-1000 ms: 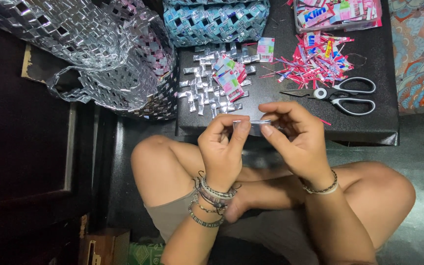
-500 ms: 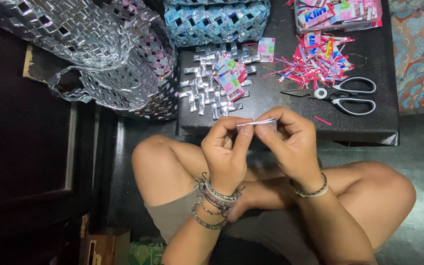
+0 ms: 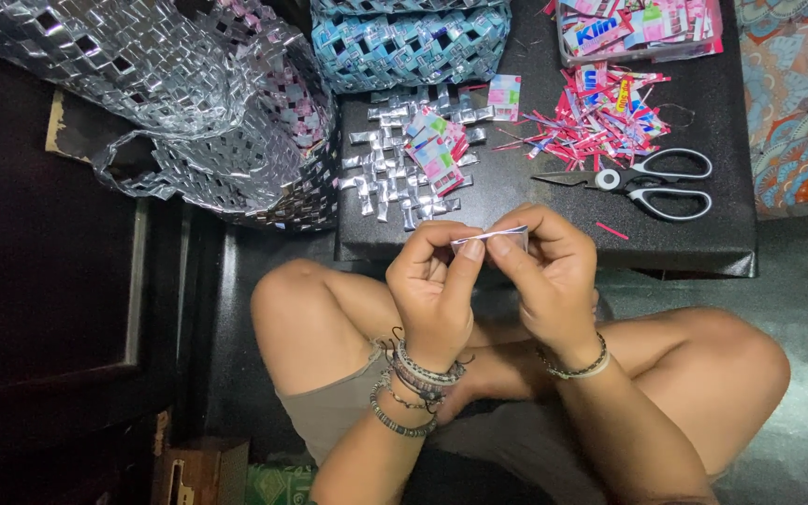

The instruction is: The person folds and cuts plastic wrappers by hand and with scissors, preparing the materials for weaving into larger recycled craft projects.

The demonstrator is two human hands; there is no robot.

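Observation:
My left hand (image 3: pixel 434 285) and my right hand (image 3: pixel 544 271) meet above my crossed legs, at the front edge of a low black table (image 3: pixel 703 245). Together they pinch a thin folded silver strip (image 3: pixel 488 235) of foil wrapper, fingertips of both hands closed on it. Bracelets circle both wrists. On the table ahead of the hands lies a heap of small folded silver pieces (image 3: pixel 387 173) with a few pink and green folded wrappers (image 3: pixel 437 150) on top.
Grey-handled scissors (image 3: pixel 642 182) lie on the table right of the hands, behind them a pile of red and pink trimmings (image 3: pixel 600 112) and stacked wrappers (image 3: pixel 638 23). A woven blue basket (image 3: pixel 409 42) and woven silver bags (image 3: pixel 198 103) stand at back left.
The hands have drawn closer together and the strip is now held flat and level between the fingertips of both.

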